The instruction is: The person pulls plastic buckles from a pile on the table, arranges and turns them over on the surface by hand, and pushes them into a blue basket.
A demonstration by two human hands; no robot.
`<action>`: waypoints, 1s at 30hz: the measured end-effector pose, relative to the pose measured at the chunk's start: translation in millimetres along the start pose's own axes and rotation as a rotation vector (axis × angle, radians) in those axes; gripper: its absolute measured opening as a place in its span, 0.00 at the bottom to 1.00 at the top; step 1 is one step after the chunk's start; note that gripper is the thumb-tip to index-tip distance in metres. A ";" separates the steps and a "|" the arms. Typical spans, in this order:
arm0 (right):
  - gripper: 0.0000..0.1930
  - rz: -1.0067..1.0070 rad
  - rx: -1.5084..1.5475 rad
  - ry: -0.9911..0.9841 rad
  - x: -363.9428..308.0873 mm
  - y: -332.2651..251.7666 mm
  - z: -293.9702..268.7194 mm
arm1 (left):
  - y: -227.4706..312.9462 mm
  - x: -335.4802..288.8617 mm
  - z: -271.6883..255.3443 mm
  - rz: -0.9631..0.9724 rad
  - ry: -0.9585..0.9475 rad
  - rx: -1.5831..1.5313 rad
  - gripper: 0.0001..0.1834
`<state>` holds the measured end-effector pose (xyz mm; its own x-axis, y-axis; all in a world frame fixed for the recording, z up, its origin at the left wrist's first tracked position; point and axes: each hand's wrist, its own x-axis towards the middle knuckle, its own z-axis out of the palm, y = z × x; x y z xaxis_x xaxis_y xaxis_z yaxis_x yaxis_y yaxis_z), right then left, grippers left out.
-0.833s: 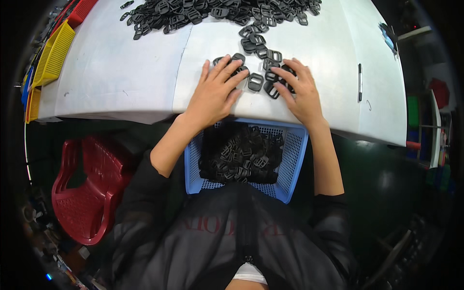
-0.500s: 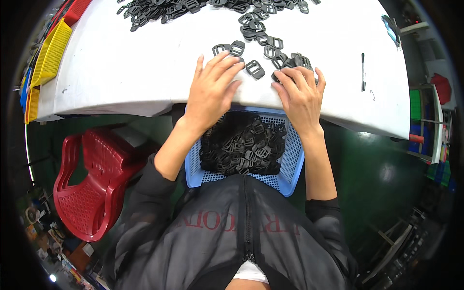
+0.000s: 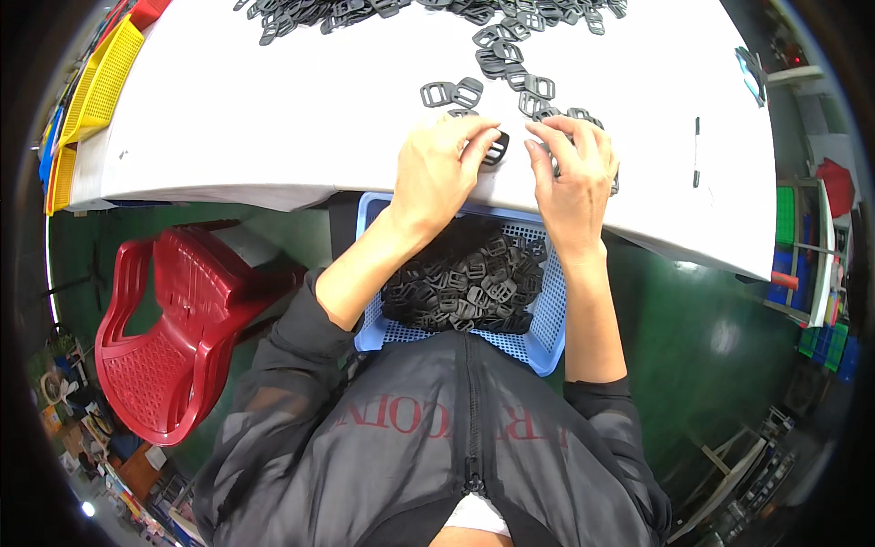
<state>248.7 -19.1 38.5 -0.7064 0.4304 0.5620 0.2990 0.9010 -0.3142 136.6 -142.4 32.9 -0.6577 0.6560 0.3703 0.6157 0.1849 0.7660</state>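
Black plastic strap buckles with slots lie about the white table. My left hand point(image 3: 437, 171) is closed, its thumb and index finger pinching the edge of one buckle point(image 3: 496, 149) close to the table's front edge. My right hand point(image 3: 578, 173) hovers just to the right, thumb and index tips apart and the other fingers curled over a small cluster of buckles point(image 3: 580, 115). That hand partly hides the cluster. Just beyond my left hand lie two loose buckles point(image 3: 453, 93), and a third is partly covered by its fingers.
A blue basket point(image 3: 550, 314) holding many buckles sits below the table edge, against my body. A large buckle pile point(image 3: 319, 14) spreads along the far side. A pen point(image 3: 697, 150) lies at right. A red plastic chair point(image 3: 169, 333) and yellow baskets point(image 3: 105, 82) are left.
My left hand has moved right and closed on the single buckle that lay between my hands. My right hand has stayed by the cluster. The whole view has shifted slightly.
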 end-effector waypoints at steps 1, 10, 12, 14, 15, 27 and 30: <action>0.09 -0.002 0.004 -0.002 2.8 -3.3 2.8 | -2.6 2.4 -0.5 -0.029 -0.010 -0.020 0.07; 0.11 -0.093 0.066 -0.031 7.8 -21.5 14.9 | -24.2 -7.8 -53.6 -0.001 0.156 0.137 0.10; 0.12 -0.109 0.101 -0.052 7.0 -29.8 20.3 | -28.2 -16.2 -66.5 0.039 0.094 0.273 0.15; 0.13 -0.127 0.136 -0.078 7.0 -33.9 26.9 | -27.4 -22.1 -58.1 0.109 0.065 0.335 0.17; 0.13 -0.128 0.141 -0.080 8.2 -35.2 29.7 | -27.7 -24.5 -54.6 0.181 0.037 0.399 0.19; 0.09 -0.346 -0.003 -0.165 30.4 -42.3 42.8 | -40.2 -3.8 -68.5 -0.131 0.057 0.242 0.08; 0.07 -0.207 0.186 -0.178 41.7 -51.6 45.5 | -43.9 -4.8 -73.5 -0.152 0.127 0.232 0.09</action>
<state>174.6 -50.0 43.3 -0.8459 0.2082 0.4910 0.0267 0.9360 -0.3509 80.9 -207.5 36.1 -0.7897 0.5139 0.3351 0.5795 0.4457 0.6823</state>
